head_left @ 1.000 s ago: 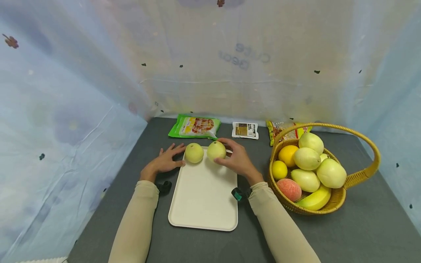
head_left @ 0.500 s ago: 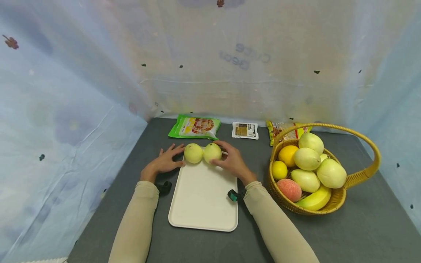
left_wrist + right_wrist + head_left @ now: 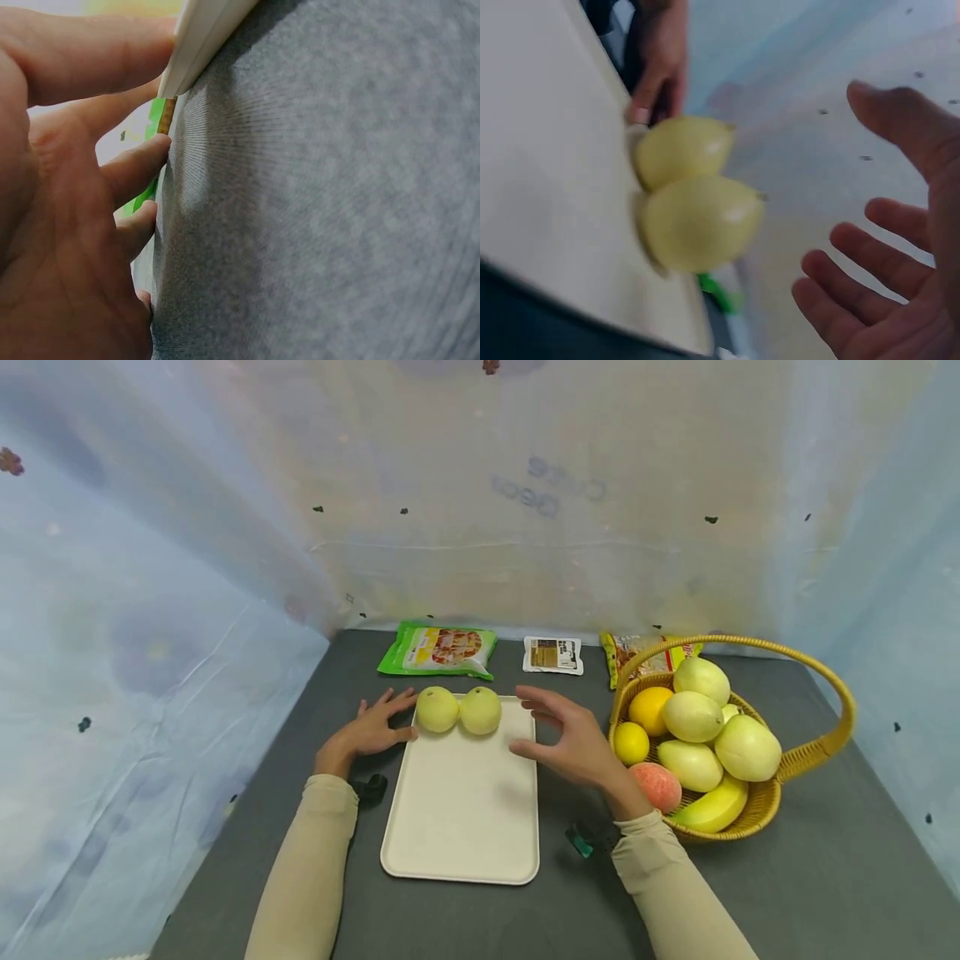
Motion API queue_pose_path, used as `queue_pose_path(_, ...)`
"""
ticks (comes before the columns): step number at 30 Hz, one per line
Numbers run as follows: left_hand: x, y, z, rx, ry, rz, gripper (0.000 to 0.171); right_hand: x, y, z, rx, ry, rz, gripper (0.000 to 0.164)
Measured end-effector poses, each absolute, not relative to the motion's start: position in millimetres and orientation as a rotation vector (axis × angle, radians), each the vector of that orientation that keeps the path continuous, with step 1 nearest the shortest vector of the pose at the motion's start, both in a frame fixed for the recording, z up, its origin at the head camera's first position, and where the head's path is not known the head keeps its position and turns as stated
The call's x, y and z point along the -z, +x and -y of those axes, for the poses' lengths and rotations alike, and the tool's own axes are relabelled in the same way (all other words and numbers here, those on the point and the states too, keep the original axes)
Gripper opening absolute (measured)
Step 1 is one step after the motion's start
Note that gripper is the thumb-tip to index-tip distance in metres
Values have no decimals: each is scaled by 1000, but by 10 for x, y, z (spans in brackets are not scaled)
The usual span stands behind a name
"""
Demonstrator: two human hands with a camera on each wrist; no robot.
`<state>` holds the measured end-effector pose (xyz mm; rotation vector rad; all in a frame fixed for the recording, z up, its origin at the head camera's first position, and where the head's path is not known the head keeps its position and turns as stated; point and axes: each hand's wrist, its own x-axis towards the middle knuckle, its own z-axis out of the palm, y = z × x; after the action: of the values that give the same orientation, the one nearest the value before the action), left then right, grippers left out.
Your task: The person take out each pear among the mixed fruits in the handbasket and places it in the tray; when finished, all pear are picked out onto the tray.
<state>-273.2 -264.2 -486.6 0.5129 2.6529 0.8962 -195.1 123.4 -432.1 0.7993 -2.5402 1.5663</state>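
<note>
Two round, pale yellow-green fruits, a left one [image 3: 437, 709] and a right one [image 3: 480, 711], sit side by side at the far end of a white rectangular tray [image 3: 461, 818]. My left hand [image 3: 367, 731] lies at the tray's far left corner with fingers spread. In the left wrist view its thumb [image 3: 105, 56] is against the tray's rim [image 3: 206, 37]. To the right of the fruits, over the tray's right edge, my right hand [image 3: 573, 739] hovers with thumb and fingers apart and nothing between them. The right wrist view shows its palm and fingers [image 3: 855, 292] away from the fruits.
A wicker basket [image 3: 817, 752] with a tall handle stands at the right, piled with several fruits, among them a banana [image 3: 712, 806] and a peach [image 3: 656, 787]. Along the back lie a green food packet [image 3: 438, 649], a small white packet [image 3: 552, 655] and a yellow-red packet [image 3: 622, 652].
My right hand slid the right fruit leftward up against the left fruit, then let go and drew back to the right. My left hand stayed by the tray's corner.
</note>
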Motion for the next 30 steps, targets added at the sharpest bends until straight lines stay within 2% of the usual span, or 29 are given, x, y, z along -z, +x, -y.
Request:
queue_pose_path(6, 4873, -2743, 2641, -915, 520, -2654, 76, 4079, -1630, -1759, -1627, 816, 2512, 75)
queue_pose_path(18, 4868, -2719, 2641, -948, 527, -2645, 78, 3829, -1046, -2887, -1300, 486, 2597, 71)
queue_pose_path(24, 4893, -2731, 2631, -914, 512, -2657, 78, 3690, -960, -3180, -893, 318, 2702, 74)
queue_pose_path(30, 4898, -2731, 2640, -919, 505, -2655, 77, 3590, -1023, -3232, -574, 240, 2819, 82)
